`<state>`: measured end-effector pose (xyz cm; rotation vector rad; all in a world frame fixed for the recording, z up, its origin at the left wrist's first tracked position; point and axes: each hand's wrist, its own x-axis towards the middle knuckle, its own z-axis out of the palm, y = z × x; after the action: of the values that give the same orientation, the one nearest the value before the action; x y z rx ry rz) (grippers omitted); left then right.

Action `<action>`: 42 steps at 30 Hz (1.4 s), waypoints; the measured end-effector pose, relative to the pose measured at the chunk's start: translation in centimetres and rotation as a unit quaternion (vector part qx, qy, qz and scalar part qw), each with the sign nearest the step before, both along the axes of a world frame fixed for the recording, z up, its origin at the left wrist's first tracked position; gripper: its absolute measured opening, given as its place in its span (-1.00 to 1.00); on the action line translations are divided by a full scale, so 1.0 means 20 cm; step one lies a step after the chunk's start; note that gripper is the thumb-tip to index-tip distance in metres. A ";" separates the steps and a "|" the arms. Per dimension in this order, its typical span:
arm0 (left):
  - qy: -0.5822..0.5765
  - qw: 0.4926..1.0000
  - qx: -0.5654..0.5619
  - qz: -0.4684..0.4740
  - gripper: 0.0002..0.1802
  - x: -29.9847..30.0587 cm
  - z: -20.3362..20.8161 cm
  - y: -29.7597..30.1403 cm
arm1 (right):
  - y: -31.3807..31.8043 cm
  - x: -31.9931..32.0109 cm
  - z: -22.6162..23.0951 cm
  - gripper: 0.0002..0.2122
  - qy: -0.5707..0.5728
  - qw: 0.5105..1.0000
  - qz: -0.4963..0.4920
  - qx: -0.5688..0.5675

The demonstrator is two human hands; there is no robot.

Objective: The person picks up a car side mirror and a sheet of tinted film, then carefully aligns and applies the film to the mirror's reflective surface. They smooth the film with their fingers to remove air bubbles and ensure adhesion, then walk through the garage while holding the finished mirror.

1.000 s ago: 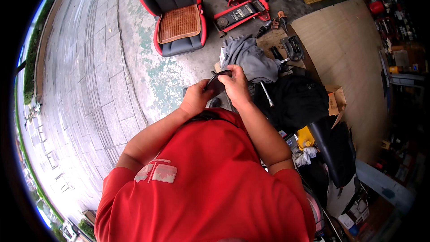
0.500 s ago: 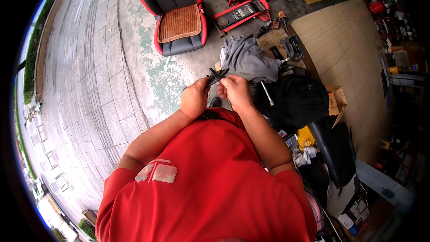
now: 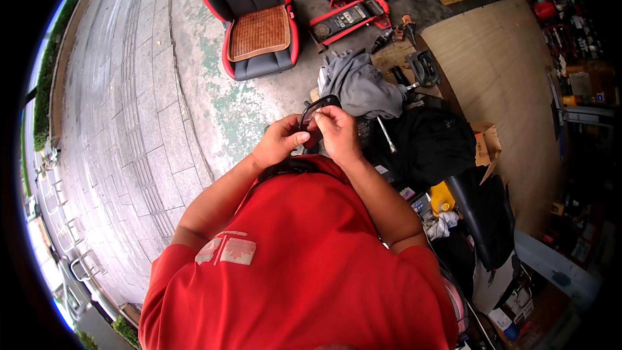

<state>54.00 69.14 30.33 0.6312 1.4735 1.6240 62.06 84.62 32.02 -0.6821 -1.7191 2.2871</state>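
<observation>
A black-rimmed phone [image 3: 313,105] with rounded corners is held in front of my belly, its dark face reflecting red. My left hand [image 3: 280,142] grips its left, lower side, with the thumb lying across the near part. Against the right side of the phone is my right hand [image 3: 336,131], its fingers curled and its thumb and forefinger pinched at the face. Those fingers cover much of the phone.
Ahead stands a black and red car seat [image 3: 259,32] with a woven mat. Red floor jacks [image 3: 353,19] lie beyond it. To the right are a grey cloth [image 3: 363,84], a metal bar [image 3: 386,135], black fabric [image 3: 427,149] and a cardboard box [image 3: 486,146].
The phone has turned from nearly edge-on to show its face. My left hand has shifted slightly down and left; my right hand has moved slightly left.
</observation>
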 end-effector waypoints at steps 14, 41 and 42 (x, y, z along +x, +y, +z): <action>0.084 0.988 -0.087 0.096 -0.46 0.01 0.09 0.01 | -0.07 0.00 -0.03 -0.90 -0.004 0.995 0.018 0.100; 0.195 0.957 -0.214 0.024 -0.62 -0.02 0.02 0.03 | -0.01 -0.03 -0.07 -0.75 -0.078 0.996 0.042 0.026; 0.196 0.957 -0.214 0.024 -0.62 -0.01 0.02 0.03 | -0.01 -0.03 -0.08 -0.75 -0.066 0.997 0.036 0.023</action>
<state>53.71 69.71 30.78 0.6930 2.0676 1.1913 61.41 84.49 30.42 -0.7906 -1.8777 2.2882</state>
